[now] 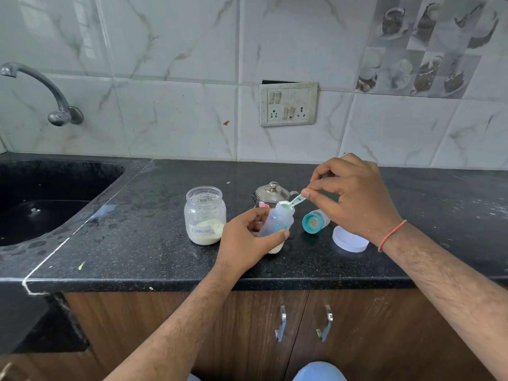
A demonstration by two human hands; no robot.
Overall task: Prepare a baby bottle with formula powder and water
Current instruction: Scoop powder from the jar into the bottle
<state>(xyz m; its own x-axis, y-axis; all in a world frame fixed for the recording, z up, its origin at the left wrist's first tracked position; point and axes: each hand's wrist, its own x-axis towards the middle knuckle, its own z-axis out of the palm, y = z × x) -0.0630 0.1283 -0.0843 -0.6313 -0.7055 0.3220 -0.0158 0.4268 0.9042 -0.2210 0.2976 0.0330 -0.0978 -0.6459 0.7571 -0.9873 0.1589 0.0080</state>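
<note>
At a black kitchen counter [154, 215] in the lower half of the frame, my left hand [247, 240] wraps around the baby bottle [277, 222] just right of center, its long axis leaning up and to the right, open mouth tipped toward my right hand [354, 196]. That hand, higher and further right, pinches the handle of a scoop [291, 202] whose bowl sits at the bottle's mouth. The open formula jar [204, 215] stands just left; the teat cap [314, 221] lies right of the bottle.
</note>
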